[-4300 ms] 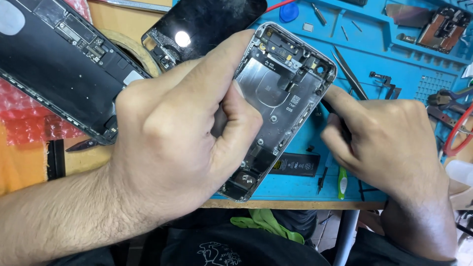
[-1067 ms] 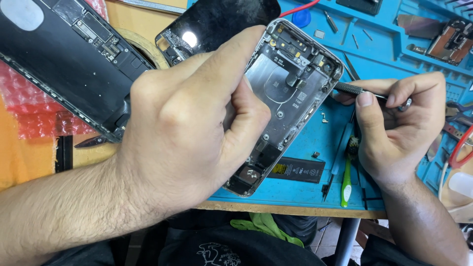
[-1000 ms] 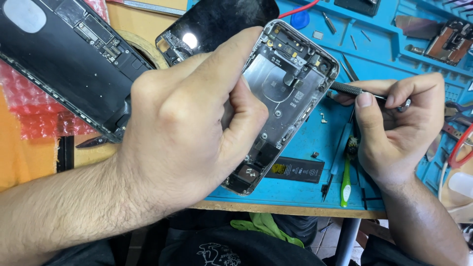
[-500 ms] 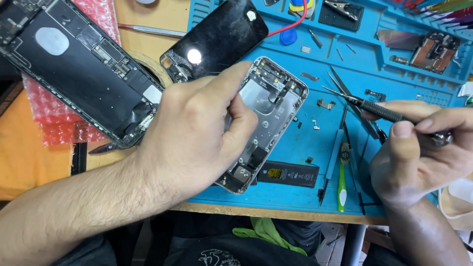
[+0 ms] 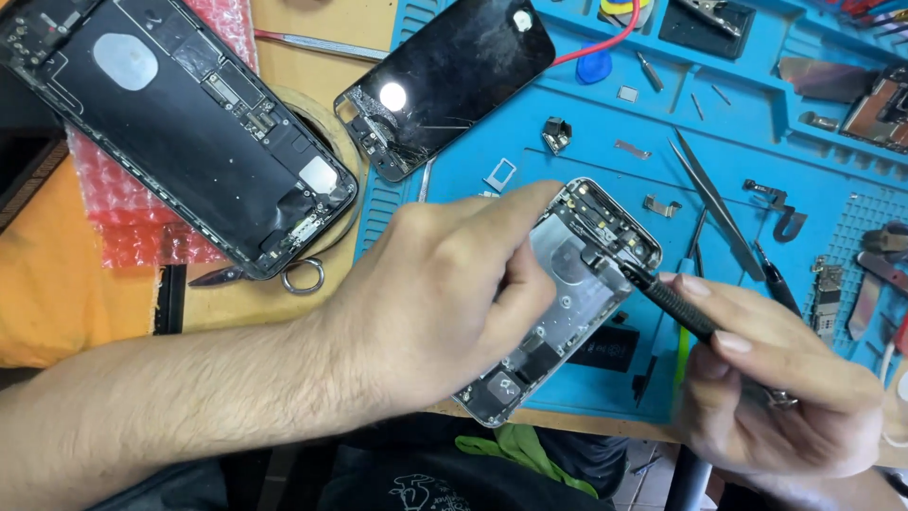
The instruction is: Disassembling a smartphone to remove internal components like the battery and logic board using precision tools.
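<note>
The left hand (image 5: 445,303) is clamped around an opened silver phone housing with bare metal insides (image 5: 567,293), holding it tilted just above the near edge of the blue silicone repair mat (image 5: 530,161). The right hand (image 5: 776,388) pinches a slim black screwdriver (image 5: 667,301), whose tip appears to touch the housing's upper right corner. A cracked black phone screen (image 5: 445,80) lies well beyond.

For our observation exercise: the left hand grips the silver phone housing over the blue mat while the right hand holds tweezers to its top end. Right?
Not quite. In the head view the right hand holds a black screwdriver, not tweezers; the tweezers lie on the blue mat. The left hand does grip the silver phone housing.
</note>
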